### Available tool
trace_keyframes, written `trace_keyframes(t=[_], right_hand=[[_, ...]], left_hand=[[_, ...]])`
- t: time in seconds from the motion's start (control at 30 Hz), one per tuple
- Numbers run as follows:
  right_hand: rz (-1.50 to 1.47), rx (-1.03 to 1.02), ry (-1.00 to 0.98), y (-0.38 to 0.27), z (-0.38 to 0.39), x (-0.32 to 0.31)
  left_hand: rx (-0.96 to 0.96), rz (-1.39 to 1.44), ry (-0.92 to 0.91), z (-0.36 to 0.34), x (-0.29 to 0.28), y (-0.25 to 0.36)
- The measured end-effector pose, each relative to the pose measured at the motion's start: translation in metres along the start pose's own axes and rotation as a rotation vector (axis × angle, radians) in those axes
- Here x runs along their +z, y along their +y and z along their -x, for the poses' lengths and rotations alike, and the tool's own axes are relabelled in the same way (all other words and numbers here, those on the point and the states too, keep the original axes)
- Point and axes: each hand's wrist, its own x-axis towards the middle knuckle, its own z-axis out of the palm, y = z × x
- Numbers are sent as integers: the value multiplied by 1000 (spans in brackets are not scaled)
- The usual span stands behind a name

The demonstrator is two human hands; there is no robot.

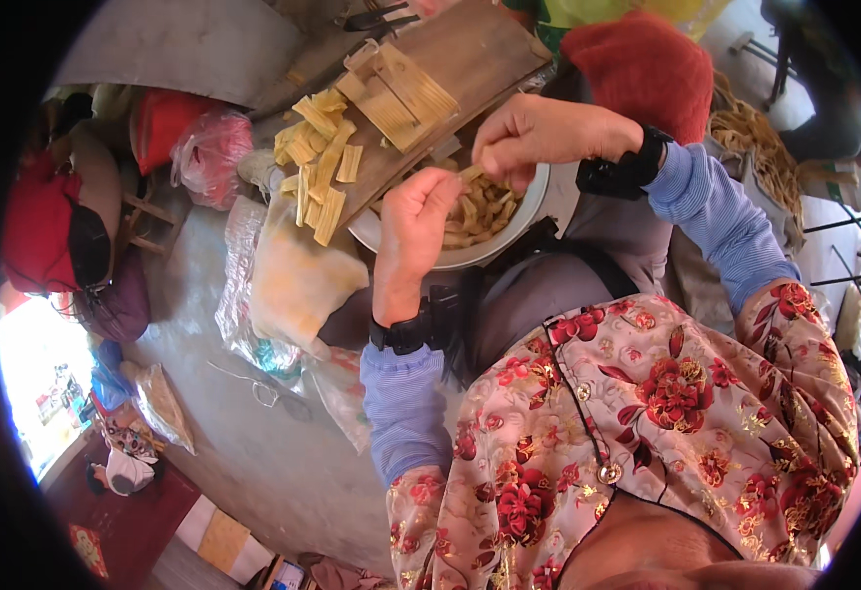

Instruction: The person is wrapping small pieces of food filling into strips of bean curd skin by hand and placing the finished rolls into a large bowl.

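Note:
My left hand [417, 221] is closed, fingers curled at the left of a white basin [537, 206] of yellowish strips [487, 216]. My right hand [521, 138] is closed in a pinch over the basin, and a short pale yellow strip [471, 173] spans the space between my fingertips; the exact grip is partly hidden. Just beyond, a wooden board [489, 49] carries ridged yellow sheets [406, 98] and a loose heap of cut pieces [324, 167].
A red cloth-covered thing [637, 69] is at upper right. Plastic bags [209, 157], pale cloth [298, 285] and crumpled wrapping lie leftward. A red-and-black bundle [47, 226], wooden stool [150, 221] and, lower left, another person [126, 467] are in view.

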Motion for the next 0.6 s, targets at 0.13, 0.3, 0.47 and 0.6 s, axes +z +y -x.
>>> trace_keyframes(t=[0.13,0.3,0.47,0.6], right_hand=[[33,-197,226,2,-17,-1],[113,-354,582,15,-42,-14],[304,-506,692,-4,-22,-15],[293,-426,490,-28,-14,-4]], left_hand=[[36,-20,115,-19,-11,-6],[-4,-71,350,-38,-39,-9],[-7,-101,290,-30,-42,16],[99,-69,165,-24,-27,26]])
